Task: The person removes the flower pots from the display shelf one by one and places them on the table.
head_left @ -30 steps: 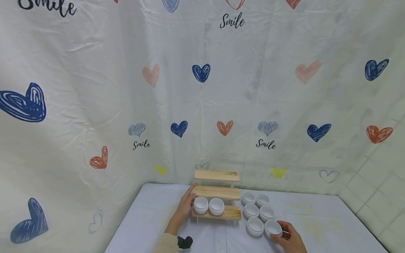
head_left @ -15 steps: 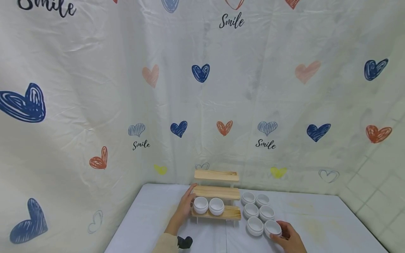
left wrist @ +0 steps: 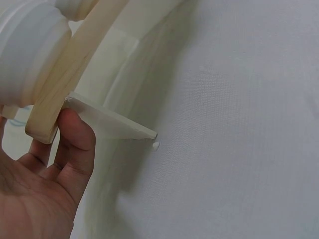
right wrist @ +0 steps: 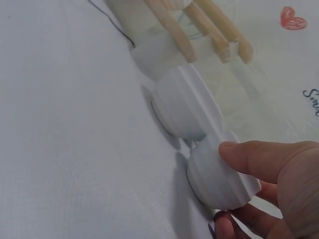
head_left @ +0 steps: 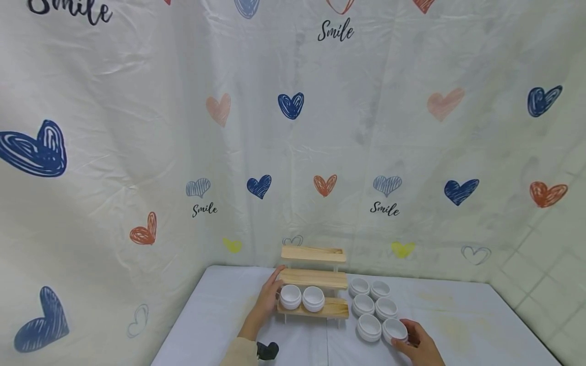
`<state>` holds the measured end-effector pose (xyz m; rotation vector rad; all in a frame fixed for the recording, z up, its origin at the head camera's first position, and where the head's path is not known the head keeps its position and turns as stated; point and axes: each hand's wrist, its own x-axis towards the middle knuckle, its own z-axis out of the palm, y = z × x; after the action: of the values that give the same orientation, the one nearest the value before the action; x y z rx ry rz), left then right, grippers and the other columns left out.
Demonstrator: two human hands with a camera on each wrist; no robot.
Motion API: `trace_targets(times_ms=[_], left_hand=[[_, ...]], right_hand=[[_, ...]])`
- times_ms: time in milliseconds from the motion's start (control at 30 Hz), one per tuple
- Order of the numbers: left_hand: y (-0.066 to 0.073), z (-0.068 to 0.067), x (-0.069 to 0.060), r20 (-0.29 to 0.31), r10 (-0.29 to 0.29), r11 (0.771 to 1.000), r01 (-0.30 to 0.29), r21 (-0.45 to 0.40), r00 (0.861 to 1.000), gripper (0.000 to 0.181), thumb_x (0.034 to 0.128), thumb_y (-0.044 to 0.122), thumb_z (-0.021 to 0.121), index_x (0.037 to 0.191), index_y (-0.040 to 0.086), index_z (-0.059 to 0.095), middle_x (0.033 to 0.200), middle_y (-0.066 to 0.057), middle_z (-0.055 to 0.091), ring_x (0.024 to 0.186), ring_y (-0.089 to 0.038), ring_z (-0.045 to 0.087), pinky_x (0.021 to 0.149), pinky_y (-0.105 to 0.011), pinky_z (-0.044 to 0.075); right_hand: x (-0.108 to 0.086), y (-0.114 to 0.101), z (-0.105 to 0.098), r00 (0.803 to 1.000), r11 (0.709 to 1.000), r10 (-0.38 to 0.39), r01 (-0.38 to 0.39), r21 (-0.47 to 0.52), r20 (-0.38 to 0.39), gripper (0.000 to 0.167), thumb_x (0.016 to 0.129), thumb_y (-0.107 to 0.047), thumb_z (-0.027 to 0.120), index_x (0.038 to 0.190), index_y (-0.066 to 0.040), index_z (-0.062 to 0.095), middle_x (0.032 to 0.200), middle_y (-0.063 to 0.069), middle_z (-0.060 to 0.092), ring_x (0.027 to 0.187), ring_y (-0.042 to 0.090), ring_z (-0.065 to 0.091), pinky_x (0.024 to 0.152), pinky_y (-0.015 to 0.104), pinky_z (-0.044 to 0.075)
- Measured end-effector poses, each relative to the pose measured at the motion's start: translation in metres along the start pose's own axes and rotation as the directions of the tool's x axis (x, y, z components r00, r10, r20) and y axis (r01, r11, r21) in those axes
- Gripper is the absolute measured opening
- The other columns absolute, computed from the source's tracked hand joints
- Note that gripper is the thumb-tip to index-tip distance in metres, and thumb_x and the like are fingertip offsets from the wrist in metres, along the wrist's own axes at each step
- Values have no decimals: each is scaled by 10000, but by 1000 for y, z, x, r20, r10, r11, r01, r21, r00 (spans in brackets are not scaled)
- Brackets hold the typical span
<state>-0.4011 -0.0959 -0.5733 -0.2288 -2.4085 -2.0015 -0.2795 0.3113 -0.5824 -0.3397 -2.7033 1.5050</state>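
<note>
A three-tier wooden display stand (head_left: 314, 278) with whitish side supports stands toward the back of the table. My left hand (head_left: 267, 299) holds its left end; in the left wrist view, curled fingers (left wrist: 79, 137) lie against the lowest board's end. Two small white bowls, a left one (head_left: 290, 297) and a right one (head_left: 313, 299), sit side by side on the bottom tier. At the front right, my right hand (head_left: 417, 344) grips a small white bowl (head_left: 394, 330). Its thumb (right wrist: 244, 155) presses the bowl's side near the rim, with fingers across from it, partly hidden.
More white bowls (head_left: 363, 305) stand in two close columns right of the stand, touching or nearly touching the gripped one. A white cloth (head_left: 476, 325) covers the table. Behind hangs a curtain (head_left: 339, 142) printed with hearts. A dark heart shape (head_left: 267, 351) lies near the left sleeve.
</note>
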Motion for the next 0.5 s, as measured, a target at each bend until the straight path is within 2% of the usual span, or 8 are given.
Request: trace_targets(times_ms=[100,233,367,500], left_hand=[[1,0,0,-3,4,1000,-4,1,1000,530,1049,332,437,1575,289,397,1180,-67,608,923,-173,511,786,-314,419],[0,0,-1,-1,10,1000,-10,-3,1000,533,1053,330,430,1582,280,385,1234,-72,608,929,-175,510,787,-320,414],[-1,0,0,5,5,1000,-5,-4,1000,529,1051,327,436,1578,298,390,1194,-74,612,930,-182,513,794,-324,417],[-3,-1,1,6,0,1000,-1,6,1000,525,1047,331,441,1570,310,401,1112,-69,608,930,-185,518,798,-325,422]], right_hand=[[1,0,0,1000,1000,-3,3,1,5,895,770,-385,882,1404,78,452,1325,290,588,1156,376,613,896,404,527],[0,-1,-1,1000,1000,-10,10,1,8,902,768,-391,882,1404,84,454,1313,284,598,1133,347,622,839,319,515],[-1,-2,-2,1000,1000,-12,12,2,13,912,761,-401,883,1404,85,455,1291,273,613,1114,326,626,801,270,490],[-1,-2,-1,1000,1000,-14,14,-6,12,909,764,-398,882,1404,85,455,1286,275,617,1120,335,627,823,305,509]])
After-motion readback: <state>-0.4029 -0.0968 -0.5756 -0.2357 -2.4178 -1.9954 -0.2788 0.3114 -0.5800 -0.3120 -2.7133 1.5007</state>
